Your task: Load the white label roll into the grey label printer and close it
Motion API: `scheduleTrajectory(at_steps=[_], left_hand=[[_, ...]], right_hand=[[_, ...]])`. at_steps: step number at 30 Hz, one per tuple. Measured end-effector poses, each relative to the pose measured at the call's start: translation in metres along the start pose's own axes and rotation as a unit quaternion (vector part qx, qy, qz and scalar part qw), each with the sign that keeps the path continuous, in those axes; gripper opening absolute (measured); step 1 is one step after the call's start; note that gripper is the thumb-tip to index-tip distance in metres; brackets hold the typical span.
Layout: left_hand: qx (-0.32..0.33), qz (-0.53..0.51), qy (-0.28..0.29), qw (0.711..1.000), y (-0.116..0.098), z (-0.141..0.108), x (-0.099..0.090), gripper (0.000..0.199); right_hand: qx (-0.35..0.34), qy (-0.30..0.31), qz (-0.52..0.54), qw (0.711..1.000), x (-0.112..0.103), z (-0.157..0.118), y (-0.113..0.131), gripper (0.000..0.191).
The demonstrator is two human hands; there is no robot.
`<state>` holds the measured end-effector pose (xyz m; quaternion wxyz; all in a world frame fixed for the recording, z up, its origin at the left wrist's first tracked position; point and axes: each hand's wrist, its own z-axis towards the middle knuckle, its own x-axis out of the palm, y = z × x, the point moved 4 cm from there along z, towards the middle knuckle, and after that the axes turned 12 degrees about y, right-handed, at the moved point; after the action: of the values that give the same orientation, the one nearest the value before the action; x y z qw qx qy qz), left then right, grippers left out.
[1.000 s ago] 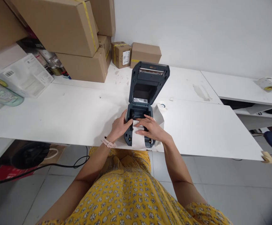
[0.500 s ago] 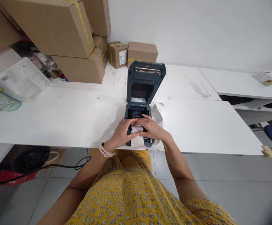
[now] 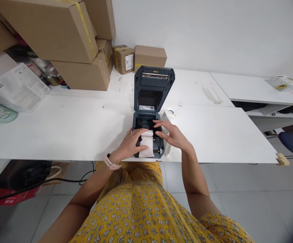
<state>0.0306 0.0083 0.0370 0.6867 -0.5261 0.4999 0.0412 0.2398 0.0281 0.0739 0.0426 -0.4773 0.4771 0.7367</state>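
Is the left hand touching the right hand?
Apart: the head view shows part of the open label printer between left hand and right hand.

A small office or stockrm w/ packing area is suggested: taped cardboard boxes point(image 3: 47, 32) are stacked toward the desk's point(image 3: 207, 135) far L cnr, one smaller box point(image 3: 121, 62) is labelled, and a label printer point(image 3: 152, 86) is set at the near edge.

Dk blue-grey printer point(image 3: 154, 88), wht label roll point(image 3: 146, 145), yellow dress point(image 3: 133, 212) w/ wht-grey florals
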Motion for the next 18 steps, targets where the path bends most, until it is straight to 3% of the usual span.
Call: scheduleTrajectory(at_steps=[4,9,18], left_hand=[[0.004,0.02,0.008,1.0,-0.004,-0.001,-0.002,0.055],[0.026,0.058,0.009,0.998,-0.004,0.0,0.001,0.033],[0.026,0.058,-0.004,0.998,-0.008,0.003,0.005,0.031]], right_hand=[[0.024,-0.099,-0.011,0.995,0.0,-0.003,-0.012,0.03],[0.021,-0.107,-0.017,0.994,0.013,0.009,-0.024,0.036],[0.029,-0.154,-0.026,0.987,0.018,0.019,-0.029,0.03]])
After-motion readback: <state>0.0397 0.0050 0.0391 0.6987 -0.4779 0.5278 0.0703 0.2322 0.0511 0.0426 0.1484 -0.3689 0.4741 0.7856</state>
